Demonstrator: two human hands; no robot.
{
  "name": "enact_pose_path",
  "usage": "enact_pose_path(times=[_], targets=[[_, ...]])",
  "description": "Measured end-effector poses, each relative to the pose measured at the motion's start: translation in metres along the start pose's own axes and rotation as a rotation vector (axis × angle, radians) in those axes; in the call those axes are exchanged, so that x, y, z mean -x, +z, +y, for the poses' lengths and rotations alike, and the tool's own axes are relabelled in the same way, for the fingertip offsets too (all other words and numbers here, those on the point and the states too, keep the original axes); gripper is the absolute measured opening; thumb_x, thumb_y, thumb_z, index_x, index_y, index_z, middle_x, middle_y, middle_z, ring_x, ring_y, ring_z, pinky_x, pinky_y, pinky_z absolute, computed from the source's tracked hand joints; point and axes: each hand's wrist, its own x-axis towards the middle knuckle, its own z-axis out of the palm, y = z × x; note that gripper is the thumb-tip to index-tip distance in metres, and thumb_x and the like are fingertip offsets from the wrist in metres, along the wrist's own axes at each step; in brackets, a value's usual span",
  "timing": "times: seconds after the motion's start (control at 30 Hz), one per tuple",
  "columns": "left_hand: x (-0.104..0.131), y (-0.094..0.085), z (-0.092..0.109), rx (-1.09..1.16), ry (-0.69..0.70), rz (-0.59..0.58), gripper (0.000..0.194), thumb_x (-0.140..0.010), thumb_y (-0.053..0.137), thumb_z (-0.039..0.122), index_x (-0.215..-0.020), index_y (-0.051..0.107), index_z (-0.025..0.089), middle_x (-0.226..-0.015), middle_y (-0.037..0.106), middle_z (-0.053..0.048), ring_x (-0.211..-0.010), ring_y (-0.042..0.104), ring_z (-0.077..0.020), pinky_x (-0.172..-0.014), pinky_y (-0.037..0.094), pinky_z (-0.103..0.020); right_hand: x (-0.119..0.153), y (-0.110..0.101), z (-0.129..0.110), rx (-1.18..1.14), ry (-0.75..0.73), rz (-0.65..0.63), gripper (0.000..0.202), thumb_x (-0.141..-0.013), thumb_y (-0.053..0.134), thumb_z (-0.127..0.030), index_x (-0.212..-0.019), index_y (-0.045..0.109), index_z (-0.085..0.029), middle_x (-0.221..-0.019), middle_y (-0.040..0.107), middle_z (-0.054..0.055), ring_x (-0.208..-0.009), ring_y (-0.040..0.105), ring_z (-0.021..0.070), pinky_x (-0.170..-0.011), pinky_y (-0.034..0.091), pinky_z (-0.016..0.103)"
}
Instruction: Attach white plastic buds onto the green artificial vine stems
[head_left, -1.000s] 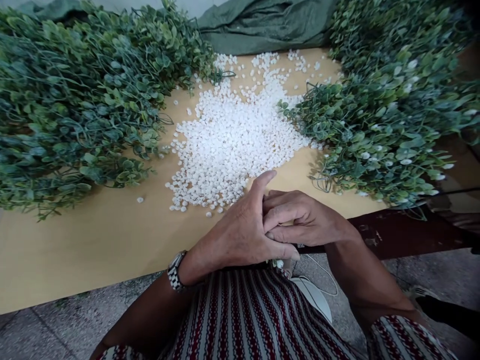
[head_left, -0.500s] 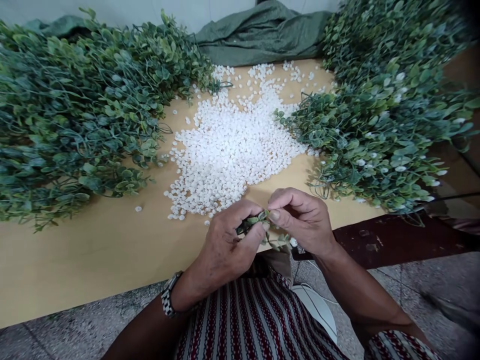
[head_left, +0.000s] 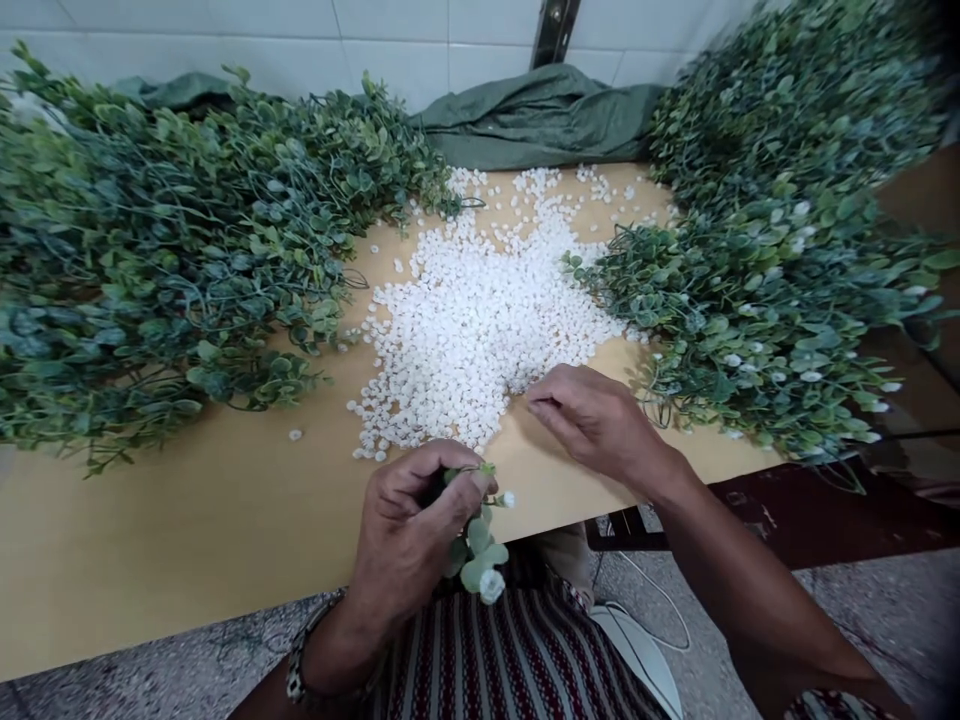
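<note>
My left hand (head_left: 420, 530) is closed around a green artificial leaf sprig (head_left: 478, 545), its thumb and forefinger pinching a stem. Two small white flower heads (head_left: 491, 586) show on the sprig, one at its lower end and one near my fingertips. My right hand (head_left: 589, 420) is at the near right edge of a heap of small white flower pieces (head_left: 480, 310). Its thumb and forefinger are pressed together; whatever may be between them is too small or hidden to make out.
A big pile of green leaf sprays (head_left: 165, 260) covers the table's left side. More sprays (head_left: 750, 280), some with white flowers, lie on the right. Behind the heap is a dark green cloth (head_left: 547, 120) against the tiled wall. The tan table (head_left: 225, 530) ends just before my body.
My right hand has parted from the sprig and moved to the heap's near edge. My left hand, still holding the sprig, has moved left and down. The camera view has tilted up slightly.
</note>
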Motion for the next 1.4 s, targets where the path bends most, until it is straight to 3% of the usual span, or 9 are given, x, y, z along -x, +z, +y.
enact_pose_path(times=[0.17,0.43,0.53,0.67,0.77,0.9,1.1,1.4], targets=[[-0.003,-0.001,-0.001,0.167,-0.147,0.032,0.011,-0.071,0.064,0.023,-0.064,0.064,0.015,-0.058,0.061,0.001,-0.045,0.043,-0.0063,-0.041,0.033,-0.017,-0.013,0.010,0.009,0.345,-0.125,-0.147,0.019,-0.089,0.047,-0.014,-0.083,0.065,-0.016,-0.076,0.062,0.005,-0.071,0.052,0.0166,-0.067,0.039,0.030],[-0.011,-0.003,-0.007,0.157,-0.113,-0.002,0.007,-0.068,0.065,0.021,-0.063,0.066,0.015,-0.060,0.064,-0.002,-0.049,0.049,-0.0079,-0.043,0.037,-0.018,-0.014,0.019,0.008,0.510,-0.197,-0.073,0.021,-0.083,0.050,-0.008,-0.067,0.061,-0.016,-0.063,0.057,0.003,-0.061,0.048,0.0156,-0.061,0.035,0.032],[-0.011,-0.002,-0.008,0.162,-0.090,-0.012,0.007,-0.069,0.065,0.020,-0.065,0.067,0.015,-0.061,0.066,-0.002,-0.047,0.049,-0.0073,-0.041,0.037,-0.017,-0.010,0.015,0.006,0.367,-0.147,0.042,0.015,-0.083,0.052,-0.009,-0.072,0.061,-0.014,-0.066,0.061,0.004,-0.064,0.054,0.0157,-0.063,0.039,0.031],[-0.010,-0.001,-0.010,0.170,-0.043,-0.015,0.007,-0.070,0.066,0.021,-0.067,0.067,0.015,-0.060,0.066,-0.001,-0.045,0.049,-0.0068,-0.039,0.038,-0.016,-0.001,0.005,-0.012,-0.150,0.115,0.187,0.010,-0.081,0.056,-0.009,-0.077,0.059,-0.017,-0.068,0.060,0.000,-0.063,0.055,0.0117,-0.059,0.043,0.025],[-0.011,0.001,-0.011,0.159,0.003,-0.070,0.007,-0.073,0.065,0.020,-0.068,0.068,0.015,-0.058,0.066,0.000,-0.044,0.050,-0.0069,-0.040,0.040,-0.016,0.005,0.004,-0.032,-0.548,0.264,0.199,0.010,-0.081,0.058,-0.009,-0.078,0.058,-0.018,-0.070,0.058,-0.002,-0.064,0.054,0.0096,-0.058,0.044,0.022],[-0.010,0.006,-0.009,0.129,0.033,-0.070,0.012,-0.075,0.062,0.018,-0.064,0.066,0.015,-0.054,0.062,0.001,-0.042,0.048,-0.0063,-0.040,0.040,-0.016,0.011,0.011,-0.050,-0.817,0.323,0.192,0.008,-0.083,0.058,-0.011,-0.080,0.059,-0.019,-0.076,0.061,-0.001,-0.071,0.057,0.0094,-0.065,0.047,0.022],[-0.008,0.013,-0.008,0.051,0.072,-0.096,0.013,-0.074,0.061,0.018,-0.062,0.065,0.015,-0.054,0.059,0.002,-0.043,0.048,-0.0068,-0.042,0.041,-0.018,0.016,0.017,-0.054,-0.961,0.334,0.263,0.006,-0.083,0.059,-0.013,-0.081,0.059,-0.019,-0.078,0.061,0.000,-0.069,0.057,0.0096,-0.061,0.048,0.021],[-0.011,0.015,-0.012,0.042,0.112,-0.128,0.017,-0.075,0.058,0.015,-0.059,0.062,0.016,-0.054,0.057,0.003,-0.043,0.047,-0.0059,-0.042,0.040,-0.018,0.018,0.019,-0.053,-0.934,0.275,0.284,0.011,-0.083,0.057,-0.008,-0.082,0.058,-0.019,-0.079,0.060,0.000,-0.071,0.058,0.0099,-0.063,0.049,0.022]])
